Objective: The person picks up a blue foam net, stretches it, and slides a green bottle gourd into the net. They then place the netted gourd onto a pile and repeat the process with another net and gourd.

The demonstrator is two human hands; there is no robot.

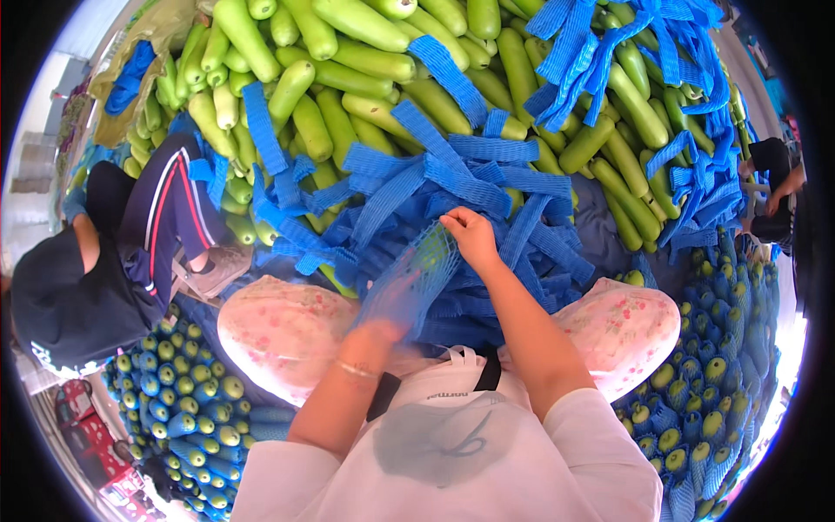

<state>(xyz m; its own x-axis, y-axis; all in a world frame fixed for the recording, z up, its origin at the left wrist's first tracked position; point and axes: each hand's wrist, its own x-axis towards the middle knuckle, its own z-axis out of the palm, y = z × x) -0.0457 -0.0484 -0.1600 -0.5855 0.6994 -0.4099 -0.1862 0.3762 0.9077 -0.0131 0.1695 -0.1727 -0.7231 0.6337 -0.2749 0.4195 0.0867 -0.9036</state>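
In front of me a blue foam net sleeve [442, 247] is stretched wide. My right hand [470, 237] is closed in a pinch on its upper rim. My left hand [391, 300] reaches inside the sleeve; mesh and motion blur cover its fingers. Something light green shows through the mesh near the sleeve's upper end; whether it lies inside or behind, I cannot make out. Flat blue net sleeves [470, 178] lie heaped just beyond my hands. Behind them rises a pile of long green gourds [361, 65].
Sleeved gourds are stacked at the lower left [187, 383] and the lower right [687, 409]. A person in dark clothes [87, 270] sits close on my left. More loose sleeves [600, 61] lie over the gourds at the far right. Another person [772, 187] is at the right edge.
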